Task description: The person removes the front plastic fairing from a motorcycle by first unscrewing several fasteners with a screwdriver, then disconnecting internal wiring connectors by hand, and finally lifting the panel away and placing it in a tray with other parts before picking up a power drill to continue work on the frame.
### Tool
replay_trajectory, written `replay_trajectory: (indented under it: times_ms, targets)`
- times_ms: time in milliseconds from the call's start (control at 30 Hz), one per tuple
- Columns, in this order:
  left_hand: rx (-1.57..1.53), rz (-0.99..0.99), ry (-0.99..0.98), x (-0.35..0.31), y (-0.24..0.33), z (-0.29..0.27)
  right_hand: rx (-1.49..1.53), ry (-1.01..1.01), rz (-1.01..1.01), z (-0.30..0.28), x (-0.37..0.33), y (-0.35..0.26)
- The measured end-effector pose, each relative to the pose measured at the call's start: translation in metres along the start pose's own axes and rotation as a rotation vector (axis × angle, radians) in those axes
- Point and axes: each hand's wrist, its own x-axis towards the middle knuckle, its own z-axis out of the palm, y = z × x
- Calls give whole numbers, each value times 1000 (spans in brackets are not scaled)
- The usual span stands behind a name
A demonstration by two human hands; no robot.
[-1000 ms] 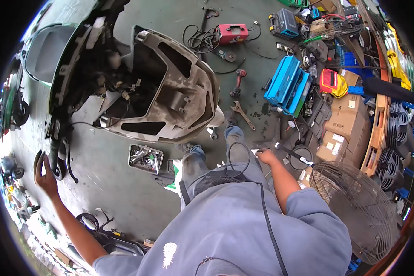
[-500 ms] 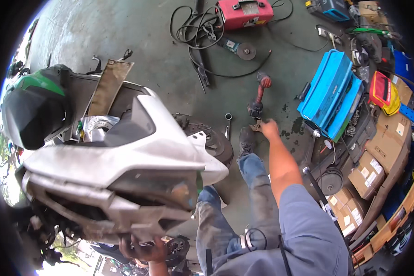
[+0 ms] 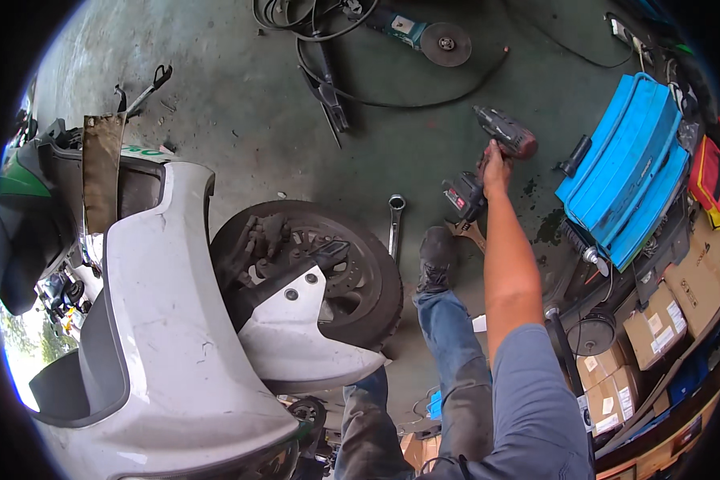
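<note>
My right hand [image 3: 496, 170] is closed around the handle of a cordless impact wrench [image 3: 515, 139], dark with a reddish rear end. Its black battery [image 3: 462, 195] points back toward my shoe [image 3: 434, 250]. Beside that shoe, below the battery, lies a brown, worn open-ended spanner [image 3: 469, 232], partly hidden by my forearm. A ring-ended wrench [image 3: 396, 222] lies on the floor between the shoe and a motor scooter's wheel [image 3: 370, 284]. White body panels [image 3: 180, 308] and a white fender [image 3: 304, 348] of the scooter fill the left side. My left hand is out of view.
A blue metal toolbox [image 3: 620, 164] stands at the right, with cardboard boxes [image 3: 652, 328] behind it. An angle grinder [image 3: 436, 40] and a black cable [image 3: 408, 104] lie on the far floor. A brown strip [image 3: 102, 172] rests across the scooter.
My right hand has moved from the brown spanner to the impact wrench and taken hold of it; the tool has turned. My left hand has left the view, which has shifted closer.
</note>
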Motion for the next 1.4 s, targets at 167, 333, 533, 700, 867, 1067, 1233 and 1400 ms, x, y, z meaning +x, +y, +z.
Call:
replay_trajectory:
  times_ms: [167,333,533,700,867,1067,1233,1400]
  targets:
    - [-7,-1,5,2,-2,-2,179,-122,265,-28,-8,-9]
    - [-38,6,8,5,-17,-20,276,-162,336,-58,-72,-34]
    - [-78,-8,46,-6,-34,-45,519,-525,488,-179,-259,-69]
    - [-131,103,74,-1,-26,-32,300,-585,571,-211,-347,-101]
    - [-329,-67,104,8,-3,-33,174,-495,573,-224,-437,-94]
    - [-729,-3,284,-8,-8,-15,5,-554,580,-231,-566,-67]
    - [-1144,65,303,-72,0,-32,-225,-744,678,-242,-635,-41]
    - [-1355,-484,50,-251,-31,8,-536,-790,733,-234,-656,-2]
